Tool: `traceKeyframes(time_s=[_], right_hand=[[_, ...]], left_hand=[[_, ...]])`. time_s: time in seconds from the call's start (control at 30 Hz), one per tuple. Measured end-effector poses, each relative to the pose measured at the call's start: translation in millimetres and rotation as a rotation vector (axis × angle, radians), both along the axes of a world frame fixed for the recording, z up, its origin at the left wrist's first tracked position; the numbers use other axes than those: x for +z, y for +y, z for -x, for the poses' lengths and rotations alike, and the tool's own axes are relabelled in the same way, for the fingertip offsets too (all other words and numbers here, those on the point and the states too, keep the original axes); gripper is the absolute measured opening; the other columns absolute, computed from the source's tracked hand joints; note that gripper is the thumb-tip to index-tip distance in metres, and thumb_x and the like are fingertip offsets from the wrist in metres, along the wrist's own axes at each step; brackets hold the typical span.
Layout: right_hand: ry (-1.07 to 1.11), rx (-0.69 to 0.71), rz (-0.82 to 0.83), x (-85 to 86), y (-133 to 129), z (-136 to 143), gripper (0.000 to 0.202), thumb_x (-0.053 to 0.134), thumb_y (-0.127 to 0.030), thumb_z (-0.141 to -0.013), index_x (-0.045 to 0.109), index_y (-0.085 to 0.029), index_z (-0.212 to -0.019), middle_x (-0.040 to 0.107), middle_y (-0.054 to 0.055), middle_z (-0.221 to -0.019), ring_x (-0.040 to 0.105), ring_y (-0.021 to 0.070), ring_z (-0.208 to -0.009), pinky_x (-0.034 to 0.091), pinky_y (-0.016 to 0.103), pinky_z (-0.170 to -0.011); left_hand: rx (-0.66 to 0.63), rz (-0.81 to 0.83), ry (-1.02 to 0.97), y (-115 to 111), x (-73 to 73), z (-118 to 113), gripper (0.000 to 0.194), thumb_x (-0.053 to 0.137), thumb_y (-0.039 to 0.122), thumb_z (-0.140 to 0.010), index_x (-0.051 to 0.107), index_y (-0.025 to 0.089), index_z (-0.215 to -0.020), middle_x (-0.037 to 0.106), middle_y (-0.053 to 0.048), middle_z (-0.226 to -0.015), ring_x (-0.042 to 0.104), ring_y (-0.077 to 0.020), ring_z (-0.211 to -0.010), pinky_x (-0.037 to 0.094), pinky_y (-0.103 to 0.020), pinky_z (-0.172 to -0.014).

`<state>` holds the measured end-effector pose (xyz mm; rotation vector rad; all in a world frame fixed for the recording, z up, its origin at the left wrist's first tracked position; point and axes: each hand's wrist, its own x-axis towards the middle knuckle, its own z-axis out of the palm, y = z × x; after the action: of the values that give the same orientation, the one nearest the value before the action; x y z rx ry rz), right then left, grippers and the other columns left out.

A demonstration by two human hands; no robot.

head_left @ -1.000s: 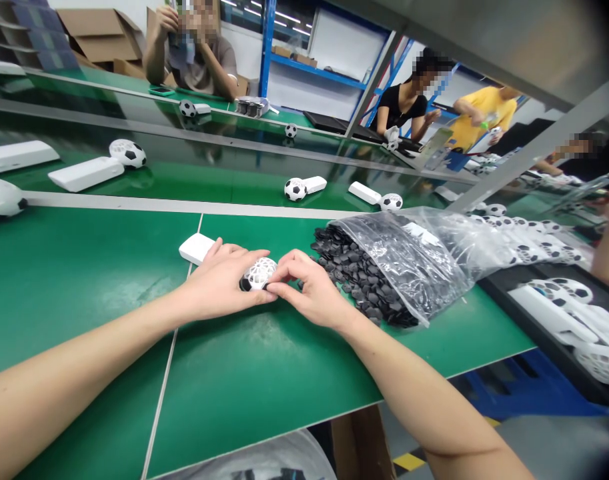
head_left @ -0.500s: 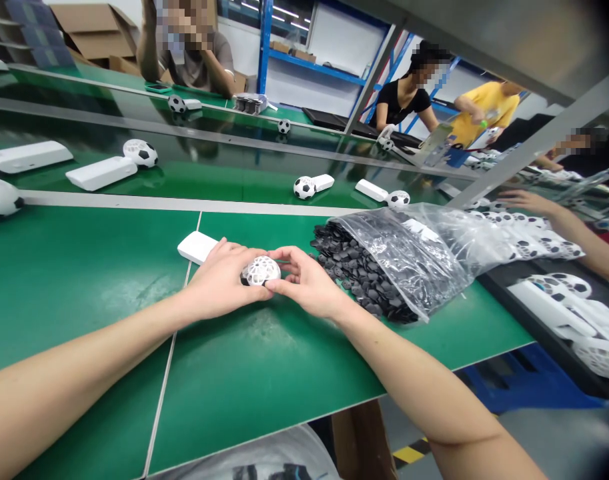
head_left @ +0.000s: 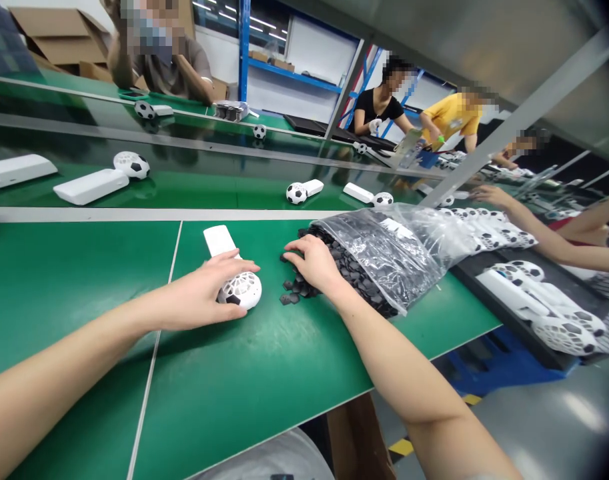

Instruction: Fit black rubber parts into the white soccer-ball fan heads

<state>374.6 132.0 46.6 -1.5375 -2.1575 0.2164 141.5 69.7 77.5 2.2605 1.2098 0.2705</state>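
Left fingers [head_left: 241,267] cup ball [head_left: 247,291]; right fingers [head_left: 302,244], parted, meet black pieces [head_left: 353,269] spilling from bag [head_left: 401,257].

We had one ball piece [head_left: 247,289] before us on the table [head_left: 234,387], its handle [head_left: 220,241] pointing away from us. Near it on the right lay loose chips [head_left: 288,297], joined to a heap at the mouth of a bag [head_left: 384,243]. Right of the bag, a tray [head_left: 491,310] held further ball pieces [head_left: 564,333], with a wrapped bundle [head_left: 504,230] behind them. Behind our table, past a rail [head_left: 234,215], a belt [head_left: 224,193] carried two pieces on our left and two more farther right.
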Motion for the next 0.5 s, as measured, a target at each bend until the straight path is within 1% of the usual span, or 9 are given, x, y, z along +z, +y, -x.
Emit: traceKeyframes(time_s=[0.03, 0.1, 0.13, 0.2, 0.3, 0.33, 0.4, 0.47, 0.5], right_hand=[[-0.053, 0.000, 0.014, 0.2, -1, 3, 0.015, 0.060, -0.026, -0.080, 0.069, -0.020, -0.092, 0.062, 0.006, -0.093, 0.053, 0.0194, -0.092, 0.041, 0.030, -0.083], [-0.147, 0.015, 0.032, 2.0, -4, 8, 0.018, 0.059, -0.027, -0.082, 0.068, -0.020, -0.095, 0.064, 0.005, -0.094, 0.053, 0.0202, -0.092, 0.041, 0.030, -0.083], [-0.195, 0.030, 0.025, 3.2, -5, 10, 0.018, 0.057, -0.027, -0.083, 0.068, -0.020, -0.095, 0.064, 0.005, -0.093, 0.054, 0.0204, -0.090, 0.041, 0.030, -0.082], [-0.303, 0.069, -0.016, 5.6, -8, 13, 0.017, 0.054, -0.024, -0.085, 0.068, -0.018, -0.092, 0.065, 0.006, -0.089, 0.054, 0.0212, -0.086, 0.041, 0.030, -0.078], [-0.417, 0.116, -0.073, 7.6, -12, 17, 0.018, 0.050, -0.017, -0.085, 0.066, -0.017, -0.092, 0.064, 0.008, -0.082, 0.053, 0.0223, -0.081, 0.041, 0.031, -0.072], [-0.406, 0.119, -0.074, 7.9, -14, 18, 0.019, 0.049, -0.014, -0.085, 0.065, -0.017, -0.094, 0.064, 0.008, -0.082, 0.054, 0.0218, -0.080, 0.041, 0.031, -0.071], [-0.292, 0.106, -0.057, 8.7, -17, 19, 0.022, 0.047, -0.010, -0.084, 0.063, -0.017, -0.097, 0.063, 0.007, -0.084, 0.055, 0.0195, -0.079, 0.042, 0.030, -0.071], [-0.079, 0.103, -0.007, 9.9, -19, 18, 0.020, 0.048, -0.010, -0.083, 0.063, -0.017, -0.093, 0.064, 0.005, -0.086, 0.057, 0.0159, -0.078, 0.043, 0.027, -0.073], [0.045, 0.116, 0.040, 10.8, -20, 17, 0.016, 0.051, -0.011, -0.082, 0.063, -0.017, -0.091, 0.064, 0.004, -0.085, 0.057, 0.0143, -0.076, 0.044, 0.026, -0.072]], left_hand=[[0.040, 0.007, -0.024, -2, -1.4, -2, 0.063, 0.056, 0.052, -0.072, 0.041, 0.025, -0.127, 0.029, -0.007, -0.144, 0.013, -0.0320, -0.135, 0.024, -0.052, -0.105], [0.109, -0.026, -0.073, -5, -6.5, -6, 0.063, 0.056, 0.053, -0.071, 0.043, 0.022, -0.125, 0.030, -0.008, -0.143, 0.013, -0.0311, -0.135, 0.024, -0.050, -0.106], [0.120, -0.045, -0.091, -6, -9.4, -8, 0.062, 0.056, 0.051, -0.070, 0.044, 0.021, -0.123, 0.034, -0.009, -0.141, 0.014, -0.0302, -0.135, 0.023, -0.050, -0.107], [0.094, -0.053, -0.115, -7, -14.3, -9, 0.056, 0.056, 0.042, -0.071, 0.044, 0.022, -0.122, 0.037, -0.007, -0.139, 0.016, -0.0278, -0.135, 0.024, -0.047, -0.107], [0.117, -0.050, -0.133, -5, -17.2, -7, 0.056, 0.055, 0.032, -0.068, 0.043, 0.025, -0.122, 0.024, -0.006, -0.144, 0.018, -0.0272, -0.134, 0.029, -0.045, -0.105], [0.138, -0.056, -0.134, -3, -17.1, -5, 0.056, 0.056, 0.030, -0.067, 0.043, 0.025, -0.122, 0.021, -0.007, -0.145, 0.017, -0.0275, -0.134, 0.029, -0.045, -0.105], [0.138, -0.064, -0.139, 1, -15.4, -1, 0.055, 0.055, 0.026, -0.066, 0.044, 0.024, -0.120, 0.024, -0.007, -0.143, 0.015, -0.0267, -0.135, 0.025, -0.045, -0.106], [0.069, -0.043, -0.146, 4, -12.4, 3, 0.053, 0.054, 0.023, -0.065, 0.045, 0.025, -0.118, 0.029, -0.005, -0.141, 0.015, -0.0245, -0.135, 0.021, -0.044, -0.108], [0.035, -0.016, -0.149, 5, -10.7, 4, 0.053, 0.054, 0.022, -0.066, 0.045, 0.025, -0.118, 0.029, -0.004, -0.141, 0.016, -0.0239, -0.135, 0.021, -0.043, -0.108]])
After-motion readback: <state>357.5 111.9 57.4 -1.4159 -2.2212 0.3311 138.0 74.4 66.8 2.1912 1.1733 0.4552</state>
